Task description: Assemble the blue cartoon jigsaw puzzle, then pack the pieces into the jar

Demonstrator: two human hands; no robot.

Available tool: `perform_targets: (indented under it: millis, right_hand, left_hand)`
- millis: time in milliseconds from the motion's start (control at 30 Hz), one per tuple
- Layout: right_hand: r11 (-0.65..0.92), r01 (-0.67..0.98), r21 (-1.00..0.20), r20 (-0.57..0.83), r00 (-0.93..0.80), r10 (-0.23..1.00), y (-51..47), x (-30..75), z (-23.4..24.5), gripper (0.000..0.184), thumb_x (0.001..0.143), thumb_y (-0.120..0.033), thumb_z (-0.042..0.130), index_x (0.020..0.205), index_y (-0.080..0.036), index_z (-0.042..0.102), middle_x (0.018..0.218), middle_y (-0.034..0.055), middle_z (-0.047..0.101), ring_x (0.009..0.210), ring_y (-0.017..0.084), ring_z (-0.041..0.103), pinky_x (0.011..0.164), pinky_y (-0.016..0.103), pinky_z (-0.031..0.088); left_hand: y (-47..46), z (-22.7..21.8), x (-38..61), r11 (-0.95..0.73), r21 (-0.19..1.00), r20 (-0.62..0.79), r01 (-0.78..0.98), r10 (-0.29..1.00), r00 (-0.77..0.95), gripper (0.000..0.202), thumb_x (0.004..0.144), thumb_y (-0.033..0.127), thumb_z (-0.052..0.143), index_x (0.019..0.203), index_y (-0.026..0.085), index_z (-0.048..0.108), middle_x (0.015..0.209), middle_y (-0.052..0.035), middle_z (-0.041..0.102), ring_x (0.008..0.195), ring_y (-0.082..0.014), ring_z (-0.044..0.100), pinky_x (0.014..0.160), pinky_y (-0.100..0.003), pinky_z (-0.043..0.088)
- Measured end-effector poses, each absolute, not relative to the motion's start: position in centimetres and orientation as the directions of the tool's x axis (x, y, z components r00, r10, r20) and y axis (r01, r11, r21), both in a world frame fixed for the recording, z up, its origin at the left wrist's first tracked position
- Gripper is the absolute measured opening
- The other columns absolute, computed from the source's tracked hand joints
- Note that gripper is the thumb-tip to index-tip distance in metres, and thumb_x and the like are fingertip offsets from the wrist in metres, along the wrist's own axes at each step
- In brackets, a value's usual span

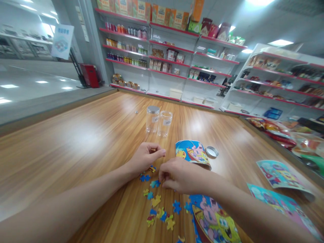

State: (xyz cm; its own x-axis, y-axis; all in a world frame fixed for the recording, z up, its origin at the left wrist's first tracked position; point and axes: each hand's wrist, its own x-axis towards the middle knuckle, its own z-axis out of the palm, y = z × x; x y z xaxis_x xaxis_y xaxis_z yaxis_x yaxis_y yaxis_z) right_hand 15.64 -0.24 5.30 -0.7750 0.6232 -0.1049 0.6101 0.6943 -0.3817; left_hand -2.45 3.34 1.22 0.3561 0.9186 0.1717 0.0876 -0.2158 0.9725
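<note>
My left hand (145, 157) rests on the wooden table (83, 145) with its fingers curled into a pinch; what it holds is hidden. My right hand (178, 177) lies just to its right, fingers bent down onto loose jigsaw pieces (158, 202); I cannot make out whether it grips one. A partly built cartoon puzzle (215, 222) sits under my right forearm. A curled cartoon picture sheet (193, 152) lies just beyond my right hand.
Two clear plastic jars stand farther back: one with a metal lid (152, 118), one open (165, 123). A loose metal lid (212, 152) lies beside the curled sheet. Two more picture sheets (280, 175) lie at right. Shop shelves (172, 54) line the far wall.
</note>
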Motion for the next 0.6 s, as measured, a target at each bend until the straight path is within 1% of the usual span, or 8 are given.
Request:
perform_targets:
  millis: [67,100,167,233,300,433,533,600]
  right_hand:
    - [0.687,0.623,-0.374,-0.059,-0.756,0.652,-0.3,15.8,5.3,0.013,0.088,-0.013,0.066,0.098,-0.016,0.072,0.092,0.0036,0.072,0.084,0.017,0.065,0.077,0.027,0.045]
    - [0.690,0.621,-0.372,-0.046,-0.755,0.654,-0.3,15.7,5.3,0.016,0.088,-0.014,0.067,0.103,-0.017,0.072,0.096,0.0047,0.072,0.089,0.018,0.065,0.079,0.028,0.045]
    - [0.701,0.609,-0.372,-0.043,-0.765,0.642,-0.2,15.3,5.3,0.025,0.086,-0.022,0.075,0.111,-0.021,0.073,0.105,0.0059,0.070,0.097,0.021,0.065,0.082,0.029,0.046]
    - [0.705,0.607,-0.368,-0.062,-0.772,0.633,-0.2,14.7,5.0,0.029,0.082,-0.029,0.081,0.110,-0.023,0.075,0.107,0.0064,0.069,0.098,0.022,0.065,0.080,0.028,0.047]
    - [0.697,0.622,-0.356,-0.083,-0.764,0.640,-0.1,14.1,4.7,0.023,0.082,-0.030,0.082,0.102,-0.021,0.076,0.103,0.0069,0.069,0.093,0.021,0.066,0.076,0.028,0.047]
    - [0.684,0.651,-0.329,-0.105,-0.745,0.659,0.0,13.5,4.1,0.011,0.081,-0.023,0.080,0.088,-0.016,0.075,0.091,0.0073,0.070,0.083,0.020,0.066,0.069,0.027,0.045]
    - [0.677,0.658,-0.330,-0.105,-0.738,0.666,-0.2,13.2,4.1,0.008,0.079,-0.020,0.079,0.082,-0.016,0.074,0.082,0.0054,0.071,0.076,0.019,0.065,0.065,0.027,0.042]
    - [0.669,0.659,-0.344,-0.092,-0.732,0.675,-0.5,13.1,4.3,0.007,0.078,-0.016,0.076,0.084,-0.017,0.073,0.078,0.0037,0.071,0.074,0.019,0.065,0.063,0.026,0.041]
  left_hand:
    - [3.3,1.3,-2.4,-0.215,0.973,0.172,0.081,0.917,0.360,0.032,0.084,0.039,0.067,0.067,0.012,0.068,0.049,0.0050,0.046,0.045,-0.0072,0.036,0.044,-0.020,0.028]
    - [3.3,1.3,-2.4,-0.215,0.974,0.174,0.075,0.916,0.362,0.033,0.083,0.040,0.067,0.066,0.012,0.067,0.051,0.0041,0.048,0.047,-0.0076,0.039,0.045,-0.020,0.029]
    - [3.4,1.2,-2.4,-0.215,0.975,0.180,0.060,0.915,0.360,0.034,0.082,0.041,0.069,0.063,0.012,0.066,0.055,0.0022,0.053,0.053,-0.0088,0.044,0.049,-0.020,0.033]
    - [3.5,1.1,-2.4,-0.213,0.976,0.185,0.043,0.918,0.350,0.033,0.079,0.040,0.072,0.062,0.012,0.066,0.058,0.0009,0.056,0.057,-0.0095,0.046,0.051,-0.020,0.034]
    - [3.6,0.9,-2.4,-0.203,0.979,0.183,0.025,0.923,0.338,0.030,0.077,0.038,0.074,0.063,0.012,0.067,0.059,0.0009,0.056,0.057,-0.0093,0.045,0.050,-0.020,0.033]
    - [3.8,0.6,-2.6,-0.157,0.987,0.156,-0.023,0.933,0.324,0.030,0.072,0.036,0.078,0.062,0.011,0.067,0.054,0.0021,0.050,0.051,-0.0073,0.038,0.046,-0.020,0.026]
    - [4.1,0.3,-2.8,-0.111,0.990,0.131,-0.083,0.948,0.290,0.033,0.076,0.041,0.074,0.067,0.011,0.065,0.050,0.0051,0.040,0.045,-0.0059,0.030,0.043,-0.020,0.019]
    - [4.5,0.1,-3.0,-0.093,0.986,0.125,-0.136,0.960,0.251,0.034,0.081,0.045,0.068,0.072,0.013,0.062,0.053,0.0066,0.036,0.043,-0.0053,0.026,0.042,-0.020,0.016]
